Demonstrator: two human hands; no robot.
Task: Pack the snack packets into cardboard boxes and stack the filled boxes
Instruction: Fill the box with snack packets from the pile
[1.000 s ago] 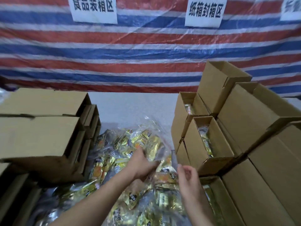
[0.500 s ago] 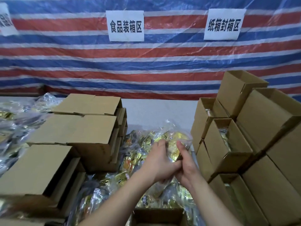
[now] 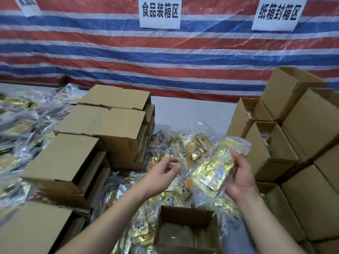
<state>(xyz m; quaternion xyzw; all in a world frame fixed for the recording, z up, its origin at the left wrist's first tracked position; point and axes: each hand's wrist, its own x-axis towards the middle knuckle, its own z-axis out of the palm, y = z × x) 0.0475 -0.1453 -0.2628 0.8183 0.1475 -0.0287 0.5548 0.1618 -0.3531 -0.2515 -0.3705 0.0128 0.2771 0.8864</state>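
My right hand grips a clear bag of gold snack packets, lifted over the heap of packets in the middle of the table. To its left my left hand hovers above the heap with loosely curled fingers, holding nothing. An open, empty cardboard box sits right below my hands at the near edge. Filled open boxes are stacked at the right, with packets showing inside two of them.
Cardboard boxes lying on their sides are stacked at the left, with more packets heaped beyond them. A striped tarp with paper signs hangs behind. Bare white tabletop shows at the back centre.
My hands were together on the bag; now they have drawn apart. The right keeps the bag and the left has let go. The view has shifted, showing the empty box below.
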